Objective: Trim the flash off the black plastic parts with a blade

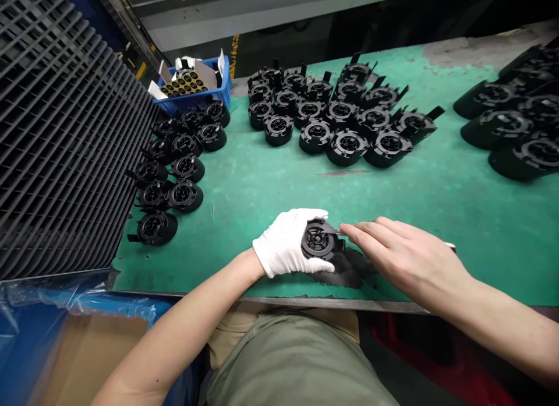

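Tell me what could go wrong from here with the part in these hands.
The bare right hand has a thin metal tip right at the black round part held in the gloved left hand. If the tip slips, it could scratch the part or jab the glove. The part also sits fairly near the front edge of the green bench, so a fumble might send it over.
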Available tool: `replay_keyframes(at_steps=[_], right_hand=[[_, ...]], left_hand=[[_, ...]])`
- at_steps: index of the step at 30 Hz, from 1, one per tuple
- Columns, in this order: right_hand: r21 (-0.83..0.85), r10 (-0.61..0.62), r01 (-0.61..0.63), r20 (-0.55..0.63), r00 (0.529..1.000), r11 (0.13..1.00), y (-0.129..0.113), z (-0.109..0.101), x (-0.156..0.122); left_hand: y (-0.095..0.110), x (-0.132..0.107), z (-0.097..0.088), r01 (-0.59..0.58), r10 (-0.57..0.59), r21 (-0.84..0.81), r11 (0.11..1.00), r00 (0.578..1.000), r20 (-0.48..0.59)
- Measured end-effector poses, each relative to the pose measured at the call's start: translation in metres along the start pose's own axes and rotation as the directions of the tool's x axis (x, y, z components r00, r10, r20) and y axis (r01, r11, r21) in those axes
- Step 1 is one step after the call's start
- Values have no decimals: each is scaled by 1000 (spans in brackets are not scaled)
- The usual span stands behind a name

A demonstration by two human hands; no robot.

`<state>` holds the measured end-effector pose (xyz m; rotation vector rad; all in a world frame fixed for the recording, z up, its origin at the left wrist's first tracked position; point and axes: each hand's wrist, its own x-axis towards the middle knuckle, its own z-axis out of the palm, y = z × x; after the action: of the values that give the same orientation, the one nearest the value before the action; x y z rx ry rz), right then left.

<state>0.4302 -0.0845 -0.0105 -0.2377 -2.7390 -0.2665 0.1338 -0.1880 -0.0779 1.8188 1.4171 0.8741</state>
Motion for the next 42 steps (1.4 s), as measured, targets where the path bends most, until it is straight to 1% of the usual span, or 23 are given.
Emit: replay_keyframes(at_steps=[4,10,12,15,16,18,20,21,22,23,25,27,29,31,33,34,36,38,40,42], right_hand=[[46,13,-12,-17,1000,999,-2,-1,-2],[93,40,-46,62,997,995,-4,2,-13],[150,67,-76,62,996,986,-2,5,-15],[265,150,-151,24,988,952,4,6,-15],[286,187,-183,11,982,941,4,5,-14],[302,272,-258,-4,962,918,1,2,-13],[344,343,-324,6,939,882,-11,-1,-13],[372,361,-342,18,932,863,-18,-1,-14],[395,365,-347,33,931,850,-26,0,-14],[403,354,-339,40,934,850,-33,2,-15],[362,329,-318,32,944,876,-42,8,-15],[308,322,-312,16,946,899,-43,13,-13],[302,317,-306,14,948,903,-40,16,-10],[319,291,-286,33,956,904,-37,15,-7],[312,253,-252,38,967,916,-36,13,-6],[300,232,-233,38,972,925,-36,12,-7],[269,204,-207,40,978,941,-37,9,-8],[253,190,-197,51,980,947,-38,6,-8],[249,182,-191,60,981,950,-39,3,-6],[234,168,-178,63,984,956,-41,-2,-3]], left_hand=[[-1,1,2,-14,15,16,1000,1000,-13],[0,2,2,-7,8,45,999,1000,-12],[0,3,0,-9,10,53,999,1000,-10],[3,1,1,10,-8,65,998,1000,-27],[5,0,3,36,-32,75,997,998,-56],[11,-6,11,135,-117,96,986,978,-175],[19,-14,19,244,-204,95,965,929,-309],[24,-19,23,279,-234,85,957,908,-348],[28,-24,26,297,-251,76,952,898,-362],[31,-30,27,303,-260,70,950,898,-355],[35,-41,24,305,-266,74,949,907,-325],[33,-51,14,307,-273,82,948,919,-286],[26,-55,0,290,-266,75,954,936,-232],[16,-49,-14,231,-217,77,970,963,-160],[7,-36,-25,119,-113,104,987,991,-65],[3,-28,-29,54,-54,117,992,999,-5],[1,-12,-32,-48,33,134,990,993,114],[2,-1,-32,-97,66,157,983,979,194],[6,4,-31,-113,69,188,976,972,225],[10,4,-31,-127,80,207,970,972,223]])
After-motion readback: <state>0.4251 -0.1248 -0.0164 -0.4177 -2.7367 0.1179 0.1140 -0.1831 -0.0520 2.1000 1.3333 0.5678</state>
